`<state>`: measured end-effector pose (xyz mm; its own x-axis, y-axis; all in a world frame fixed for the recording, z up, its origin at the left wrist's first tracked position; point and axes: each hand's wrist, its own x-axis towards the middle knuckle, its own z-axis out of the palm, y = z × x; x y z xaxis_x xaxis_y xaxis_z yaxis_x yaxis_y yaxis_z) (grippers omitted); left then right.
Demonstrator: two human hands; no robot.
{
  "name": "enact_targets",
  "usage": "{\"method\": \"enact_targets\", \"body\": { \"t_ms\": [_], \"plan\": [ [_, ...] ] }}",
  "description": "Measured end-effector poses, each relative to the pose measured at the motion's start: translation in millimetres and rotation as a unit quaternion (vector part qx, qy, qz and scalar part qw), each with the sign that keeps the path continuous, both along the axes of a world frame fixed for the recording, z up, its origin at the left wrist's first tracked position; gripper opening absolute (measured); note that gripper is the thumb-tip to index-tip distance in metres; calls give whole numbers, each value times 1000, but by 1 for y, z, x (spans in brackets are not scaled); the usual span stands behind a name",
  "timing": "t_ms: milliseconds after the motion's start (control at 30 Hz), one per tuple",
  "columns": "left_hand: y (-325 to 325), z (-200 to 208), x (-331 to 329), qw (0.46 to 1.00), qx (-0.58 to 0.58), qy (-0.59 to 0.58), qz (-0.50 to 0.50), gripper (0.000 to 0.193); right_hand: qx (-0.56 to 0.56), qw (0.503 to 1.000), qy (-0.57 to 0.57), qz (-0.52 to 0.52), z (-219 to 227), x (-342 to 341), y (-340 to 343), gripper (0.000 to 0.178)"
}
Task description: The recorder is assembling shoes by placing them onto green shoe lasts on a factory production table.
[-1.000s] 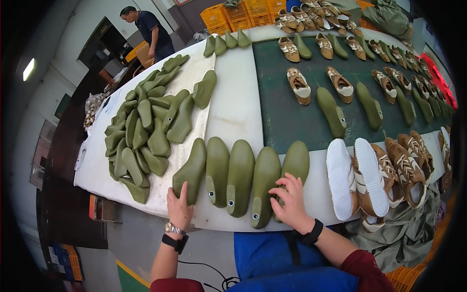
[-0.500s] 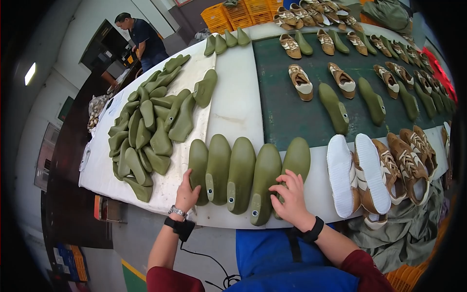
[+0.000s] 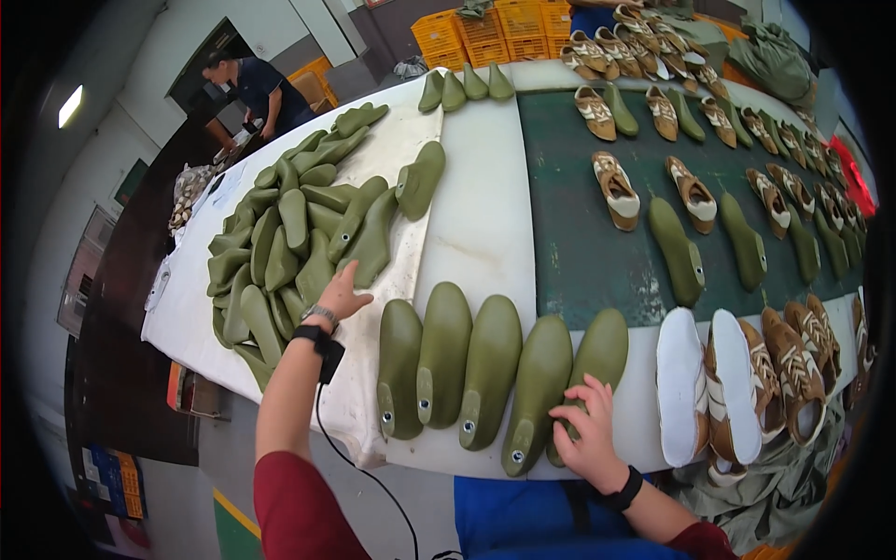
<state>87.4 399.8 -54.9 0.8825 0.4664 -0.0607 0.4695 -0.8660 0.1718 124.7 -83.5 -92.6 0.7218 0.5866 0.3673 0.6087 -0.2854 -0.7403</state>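
Five green shoe lasts stand side by side along the near edge of the table, toes pointing away. My right hand point(image 3: 590, 437) is on the rightmost shoe last point(image 3: 603, 347), its fingers bent over the heel end. To the left, my left hand point(image 3: 342, 297) is empty, fingers apart, at the near right side of a heaped pile of green shoe lasts point(image 3: 292, 219). Closest to its fingertips is a last point(image 3: 371, 245) at the pile's edge. A wristband sits on each wrist, and a cable runs from the left one.
Brown-and-white sneakers and more lasts stand in rows on a green mat point(image 3: 597, 271). White-soled shoes point(image 3: 679, 383) lie right of my right hand. Several lasts point(image 3: 467, 86) line the far edge, near orange crates point(image 3: 437, 35). A co-worker point(image 3: 271, 98) stands at far left.
My left hand has left the leftmost last of the row and moved up and left to the pile. My right hand stays at the rightmost last. The view has shifted.
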Motion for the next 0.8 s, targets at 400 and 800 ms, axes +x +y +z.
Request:
{"method": "enact_targets", "body": {
  "t_ms": [400,800],
  "plan": [
    [27,-34,94,967,104,154,176,121,-47,998,41,-7,2,3,0,17],
    [-68,15,79,708,-666,0,236,63,-45,997,57,-15,2,6,1,17]
  ]
}}
